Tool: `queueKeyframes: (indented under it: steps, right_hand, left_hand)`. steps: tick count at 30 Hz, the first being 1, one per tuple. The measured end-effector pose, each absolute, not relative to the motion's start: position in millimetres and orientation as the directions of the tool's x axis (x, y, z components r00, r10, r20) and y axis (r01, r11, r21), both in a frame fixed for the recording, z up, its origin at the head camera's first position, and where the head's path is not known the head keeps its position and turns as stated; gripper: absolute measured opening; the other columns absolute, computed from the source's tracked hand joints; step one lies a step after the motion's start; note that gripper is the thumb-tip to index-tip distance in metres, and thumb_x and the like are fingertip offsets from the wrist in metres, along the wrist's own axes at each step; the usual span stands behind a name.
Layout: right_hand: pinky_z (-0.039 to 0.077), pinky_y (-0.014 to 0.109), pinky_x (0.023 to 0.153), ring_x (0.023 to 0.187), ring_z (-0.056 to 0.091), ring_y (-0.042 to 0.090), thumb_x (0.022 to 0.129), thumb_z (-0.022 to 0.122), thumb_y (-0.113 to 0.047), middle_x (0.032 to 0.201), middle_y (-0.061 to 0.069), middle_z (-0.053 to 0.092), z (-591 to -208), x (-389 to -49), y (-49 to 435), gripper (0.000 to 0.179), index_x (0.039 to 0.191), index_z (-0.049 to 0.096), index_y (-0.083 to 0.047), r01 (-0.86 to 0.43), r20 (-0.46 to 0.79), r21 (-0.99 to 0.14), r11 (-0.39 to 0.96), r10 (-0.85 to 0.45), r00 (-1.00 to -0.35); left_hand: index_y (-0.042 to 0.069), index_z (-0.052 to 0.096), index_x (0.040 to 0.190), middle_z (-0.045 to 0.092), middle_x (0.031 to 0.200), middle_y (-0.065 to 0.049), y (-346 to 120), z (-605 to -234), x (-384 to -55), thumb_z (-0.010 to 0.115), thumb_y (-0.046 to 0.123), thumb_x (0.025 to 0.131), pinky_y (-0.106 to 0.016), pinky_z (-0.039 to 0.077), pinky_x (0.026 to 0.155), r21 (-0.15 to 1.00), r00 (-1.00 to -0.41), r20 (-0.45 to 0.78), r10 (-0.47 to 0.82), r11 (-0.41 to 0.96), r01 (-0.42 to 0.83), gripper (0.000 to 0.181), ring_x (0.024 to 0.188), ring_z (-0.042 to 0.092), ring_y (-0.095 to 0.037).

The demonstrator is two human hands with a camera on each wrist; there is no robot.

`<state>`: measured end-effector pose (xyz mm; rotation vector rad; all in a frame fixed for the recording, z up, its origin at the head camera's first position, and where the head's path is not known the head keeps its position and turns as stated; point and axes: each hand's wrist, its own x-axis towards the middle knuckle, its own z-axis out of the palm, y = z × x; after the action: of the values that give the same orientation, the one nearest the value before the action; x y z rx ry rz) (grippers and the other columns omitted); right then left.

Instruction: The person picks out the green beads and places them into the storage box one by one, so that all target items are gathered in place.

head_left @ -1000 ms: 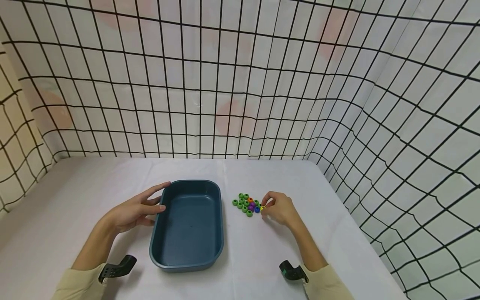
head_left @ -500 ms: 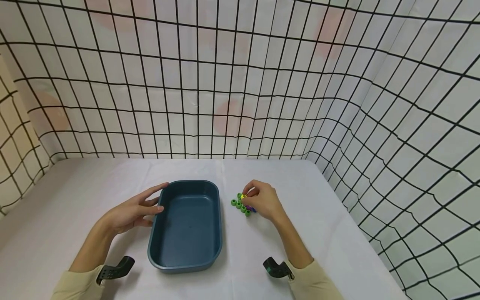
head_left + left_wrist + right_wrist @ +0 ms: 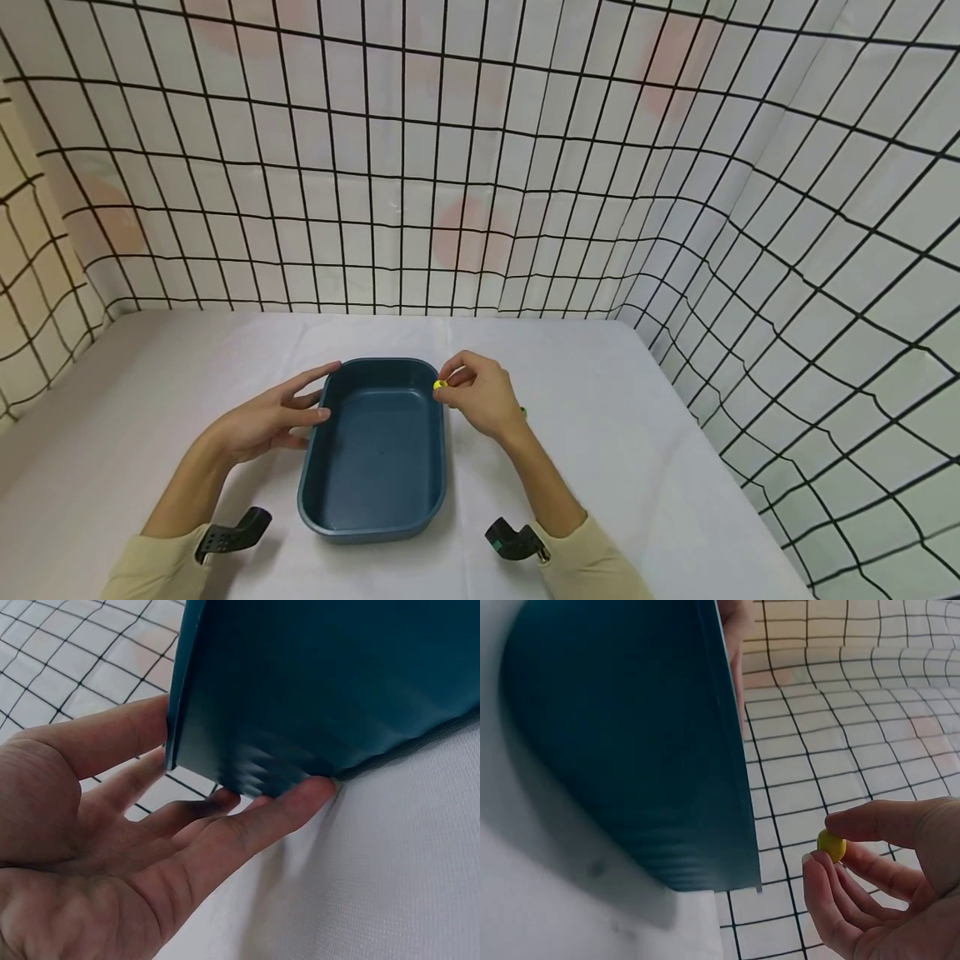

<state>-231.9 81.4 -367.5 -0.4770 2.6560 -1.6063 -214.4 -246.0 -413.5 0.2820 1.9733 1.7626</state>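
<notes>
A yellow bead (image 3: 440, 385) is pinched between the thumb and fingertips of my right hand (image 3: 480, 396), at the far right corner of a deep blue rectangular tray (image 3: 375, 533). In the right wrist view the bead (image 3: 831, 845) sits just beyond the tray's rim, with the thumb and fingers around it. My left hand (image 3: 270, 421) touches the tray's left side with its fingers spread. The left wrist view has these nearly straight fingers (image 3: 300, 802) against the outer wall. A bit of a green bead (image 3: 523, 412) shows past the right hand, which hides the other beads.
The tray stands on a white cloth-covered table (image 3: 600, 467). Black netting (image 3: 465, 175) over white sheeting rises behind the table and along both sides. Each wrist wears a black camera mount, such as the right one (image 3: 513, 540).
My right hand has carried the yellow bead leftward from the bead cluster, over the green beads, to the tray's right rim. The left hand and tray have stayed in place.
</notes>
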Motion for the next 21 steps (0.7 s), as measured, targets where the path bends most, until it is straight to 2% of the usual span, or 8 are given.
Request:
queueKeyframes:
  steps: [6, 13, 21]
  right_hand:
    - [0.059, 0.028, 0.064, 0.068, 0.070, 0.017, 0.086, 0.076, -0.008, 0.088, 0.009, 0.069, -371.0, -229.1, 70.2, 0.013, 0.097, 0.070, -0.008, -0.270, 0.152, -0.861, 0.431, -0.289, -0.945]
    - [0.063, 0.036, 0.067, 0.066, 0.072, 0.020, 0.086, 0.077, -0.006, 0.086, 0.010, 0.068, -375.8, -228.0, 65.9, 0.013, 0.097, 0.069, -0.006, -0.253, 0.137, -0.874, 0.415, -0.290, -0.947]
    - [0.062, 0.028, 0.064, 0.065, 0.071, 0.014, 0.086, 0.077, -0.006, 0.087, 0.010, 0.068, -383.9, -231.3, 64.4, 0.014, 0.096, 0.068, -0.005, -0.233, 0.115, -0.873, 0.429, -0.283, -0.952]
  left_hand:
    - [0.025, 0.008, 0.165, -0.001, 0.168, -0.027, -246.9, -413.0, -215.1, 0.059, 0.013, 0.102, -0.059, 0.054, 0.097, 0.977, -0.862, -0.209, 0.461, 0.143, -0.161, 0.081, 0.144, 0.032, -0.057]
    - [0.025, 0.008, 0.165, 0.001, 0.168, -0.027, -246.0, -412.3, -216.2, 0.059, 0.013, 0.102, -0.058, 0.054, 0.097, 0.977, -0.860, -0.209, 0.465, 0.141, -0.161, 0.081, 0.144, 0.031, -0.056]
    - [0.025, 0.008, 0.165, 0.001, 0.168, -0.027, -245.7, -412.7, -214.4, 0.060, 0.015, 0.102, -0.058, 0.055, 0.096, 0.976, -0.868, -0.206, 0.452, 0.163, -0.147, 0.081, 0.142, 0.034, -0.057]
